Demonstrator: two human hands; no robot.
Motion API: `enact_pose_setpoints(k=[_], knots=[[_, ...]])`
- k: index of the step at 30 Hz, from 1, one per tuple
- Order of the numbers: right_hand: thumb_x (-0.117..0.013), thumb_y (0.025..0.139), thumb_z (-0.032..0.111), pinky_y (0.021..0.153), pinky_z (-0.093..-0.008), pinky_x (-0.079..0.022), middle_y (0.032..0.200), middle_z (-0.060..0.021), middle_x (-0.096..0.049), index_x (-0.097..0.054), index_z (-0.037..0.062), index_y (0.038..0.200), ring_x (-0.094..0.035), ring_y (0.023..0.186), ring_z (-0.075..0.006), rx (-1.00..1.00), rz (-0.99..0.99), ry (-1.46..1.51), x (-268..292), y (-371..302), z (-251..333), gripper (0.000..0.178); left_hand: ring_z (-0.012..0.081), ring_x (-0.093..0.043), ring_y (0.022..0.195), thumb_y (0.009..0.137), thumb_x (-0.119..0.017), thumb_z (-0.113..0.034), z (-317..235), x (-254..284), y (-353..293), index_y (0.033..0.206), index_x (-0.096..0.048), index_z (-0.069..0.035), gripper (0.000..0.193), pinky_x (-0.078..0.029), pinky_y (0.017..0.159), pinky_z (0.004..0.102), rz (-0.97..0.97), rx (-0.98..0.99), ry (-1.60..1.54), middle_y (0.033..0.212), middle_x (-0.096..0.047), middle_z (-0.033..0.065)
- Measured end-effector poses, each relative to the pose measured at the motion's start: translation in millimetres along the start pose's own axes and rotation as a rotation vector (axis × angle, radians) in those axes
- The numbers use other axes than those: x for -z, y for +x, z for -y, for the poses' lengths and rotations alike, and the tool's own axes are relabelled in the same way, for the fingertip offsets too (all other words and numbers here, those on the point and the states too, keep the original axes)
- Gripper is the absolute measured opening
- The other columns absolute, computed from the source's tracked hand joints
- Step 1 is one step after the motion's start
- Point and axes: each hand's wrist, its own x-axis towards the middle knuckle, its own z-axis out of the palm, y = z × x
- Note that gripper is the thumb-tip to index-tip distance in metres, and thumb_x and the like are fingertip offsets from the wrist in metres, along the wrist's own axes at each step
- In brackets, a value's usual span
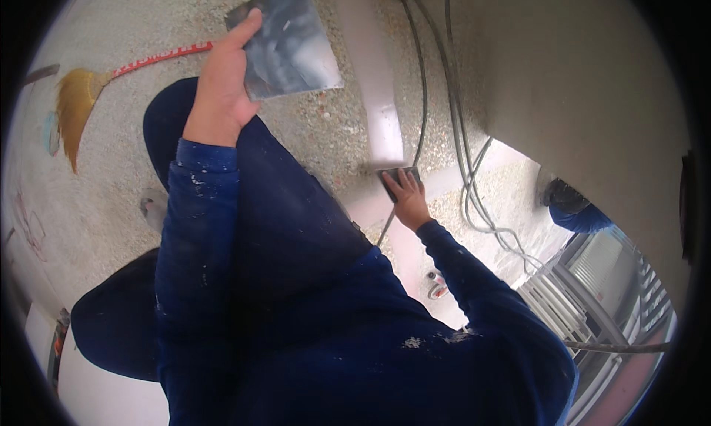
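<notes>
My left hand [226, 89] grips a flat, shiny grey rectangular sheet [292, 45] by its left edge, the thumb lying across its face. The sheet is held raised above the speckled floor. Down by the floor, my right hand [409, 199] lies over a small dark rectangular pad [389, 180], fingers spread on its top. That pad rests on a smooth pale strip [384, 126] that runs across the rough surface. What the pad's underside touches is hidden.
Several dark cables [455, 122] trail just right of my right hand. A straw broom [80, 104] with a red handle lies at the left. A large pale panel [585, 78] rises at the right, with metal frames [570, 300] below it. Small objects [437, 284] lie near my right forearm.
</notes>
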Motion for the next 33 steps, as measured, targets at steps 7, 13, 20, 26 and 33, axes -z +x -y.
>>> enact_pose_setpoints(k=[7, 13, 20, 26, 33], knots=[[-0.045, 0.086, -0.005, 0.122, -0.0363, -0.024, 0.158, -0.014, -0.043, -0.044, 0.0051, 0.152, -0.035, 0.148, -0.0283, 0.478, -0.48, 1.035, 291, 11, 96, 0.067, 0.0255, -0.069, 0.109, 0.104, -0.056, -0.029, -22, -21, -25, 0.128, -0.059, -0.006, 0.035, -0.059, 0.09, 0.0437, 0.204, 0.127, -0.252, 0.121, -0.069, 0.01], [-0.067, 0.084, -0.004, 0.11, -0.0444, -0.043, 0.151, -0.023, -0.034, -0.04, 0.0219, 0.154, -0.044, 0.136, -0.043, 0.982, -0.633, 0.091, 409, -10, 239, 0.079, 0.023, -0.066, 0.112, 0.106, -0.047, -0.037, -77, -26, -34, 0.129, -0.057, -0.007, 0.039, -0.054, 0.098, 0.0397, 0.436, -0.011, -0.38, 0.122, -0.067, 0.0093], [-0.062, 0.091, -0.002, 0.107, -0.0412, -0.047, 0.142, -0.0216, -0.047, -0.05, 0.0145, 0.146, -0.052, 0.13, -0.0399, 0.658, -0.731, 0.173, 398, -45, 297, 0.059, 0.0252, -0.067, 0.113, 0.106, -0.05, -0.035, -121, -5, -71, 0.129, -0.059, -0.007, 0.037, -0.053, 0.1, 0.0414, 0.386, -0.044, -0.406, 0.124, -0.068, 0.0095], [-0.057, 0.087, -0.012, 0.106, -0.0428, -0.05, 0.142, -0.0159, -0.048, -0.051, 0.0245, 0.144, -0.055, 0.124, -0.0441, 0.536, -0.953, 0.172, 368, -45, 276, 0.068, 0.0244, -0.07, 0.107, 0.103, -0.055, -0.032, -130, -19, -85, 0.128, -0.061, -0.006, 0.037, -0.056, 0.094, 0.042, 0.408, 0.042, -0.377, 0.119, -0.071, 0.0095], [-0.059, 0.094, 0.001, 0.101, -0.0372, -0.05, 0.136, -0.0112, -0.057, -0.047, 0.0153, 0.149, -0.06, 0.122, -0.0259, 0.034, -0.975, 0.898, 353, -141, 220, 0.058, 0.0254, -0.071, 0.105, 0.101, -0.059, -0.033, -94, -49, -88, 0.127, -0.062, -0.008, 0.036, -0.058, 0.09, 0.0426, 0.666, 0.059, -0.315, 0.118, -0.072, 0.0076]])
